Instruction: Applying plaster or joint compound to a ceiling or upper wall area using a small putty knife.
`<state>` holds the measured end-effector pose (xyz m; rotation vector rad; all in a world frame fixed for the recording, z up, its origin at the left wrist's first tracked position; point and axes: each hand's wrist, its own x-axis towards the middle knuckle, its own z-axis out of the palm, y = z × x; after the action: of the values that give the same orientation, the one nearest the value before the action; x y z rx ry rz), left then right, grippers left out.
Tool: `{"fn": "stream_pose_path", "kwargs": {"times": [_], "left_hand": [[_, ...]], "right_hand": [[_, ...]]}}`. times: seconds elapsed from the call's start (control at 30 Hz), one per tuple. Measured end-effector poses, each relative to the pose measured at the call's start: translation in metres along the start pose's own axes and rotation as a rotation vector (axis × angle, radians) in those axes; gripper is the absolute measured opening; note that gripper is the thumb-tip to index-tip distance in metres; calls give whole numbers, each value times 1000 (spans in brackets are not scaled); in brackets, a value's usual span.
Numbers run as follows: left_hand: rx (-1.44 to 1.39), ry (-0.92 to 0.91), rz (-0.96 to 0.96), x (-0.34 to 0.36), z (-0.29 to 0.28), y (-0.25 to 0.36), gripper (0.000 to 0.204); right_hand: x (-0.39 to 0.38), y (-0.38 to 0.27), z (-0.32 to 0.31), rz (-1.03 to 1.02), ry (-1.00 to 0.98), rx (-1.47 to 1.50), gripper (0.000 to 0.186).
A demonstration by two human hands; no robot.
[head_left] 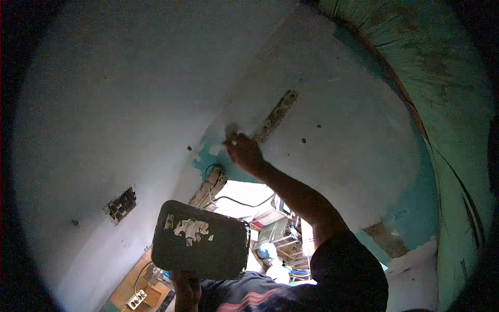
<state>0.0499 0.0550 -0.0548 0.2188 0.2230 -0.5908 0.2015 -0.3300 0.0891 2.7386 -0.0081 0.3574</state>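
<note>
From below, my left hand (187,288) holds up a dark rectangular board (208,257) with rounded corners; most of its fingers are hidden by the board. A smear of white paste (192,231) lies on its face, and paler crusts mark its right edge. My right hand (245,152) is raised to the wall (353,171), its fingers curled closed. Whatever it grips is too dark and blurred to make out. Close beside it, a rough chased strip (278,115) runs up the wall, and a turquoise unpainted patch (208,153) shows at the corner.
An open electrical box (122,204) is set in the left wall. Below the corner, a cable (244,202) crosses a bright opening with racks and clutter (286,242) beyond. A power strip (136,300) lies low at left. Green sheeting (457,104) hangs along the right.
</note>
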Motion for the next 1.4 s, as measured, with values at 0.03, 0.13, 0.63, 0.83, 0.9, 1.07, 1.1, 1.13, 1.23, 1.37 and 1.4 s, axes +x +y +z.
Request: {"fn": "stream_pose_path", "kwargs": {"times": [0.03, 0.13, 0.63, 0.83, 0.9, 1.07, 1.1, 1.13, 1.23, 1.37, 1.4], "left_hand": [[1, 68, -8, -1, 3, 1, 46], [0, 204, -20, -4, 6, 3, 46], [-72, 84, 19, -4, -42, -11, 49], [-12, 93, -4, -3, -66, -13, 48], [-89, 175, -58, 1, -64, -17, 46], [-20, 161, -44, -7, -21, 3, 40], [30, 178, -39, -8, -19, 4, 40], [31, 167, -55, -6, -23, 0, 40], [36, 69, 11, -3, -56, -1, 42], [190, 1, -5, 6, -75, -5, 42], [316, -12, -8, 12, -74, -8, 47]], "right_hand": [[-3, 0, 13, -81, 83, 28, 21], [13, 17, -15, -123, 109, 66, 21], [105, 105, -246, 0, 778, -565, 22], [63, 19, -69, 95, 188, -5, 26], [36, 11, -2, -9, 149, 61, 21], [45, -14, -29, -44, 52, 64, 16], [53, 1, -45, -35, 69, 67, 16], [60, 28, -62, 56, 84, 41, 19], [65, 60, -178, -40, 401, -39, 17], [70, 95, -302, -90, 725, -450, 24], [64, 97, -321, -145, 806, -558, 28]]}}
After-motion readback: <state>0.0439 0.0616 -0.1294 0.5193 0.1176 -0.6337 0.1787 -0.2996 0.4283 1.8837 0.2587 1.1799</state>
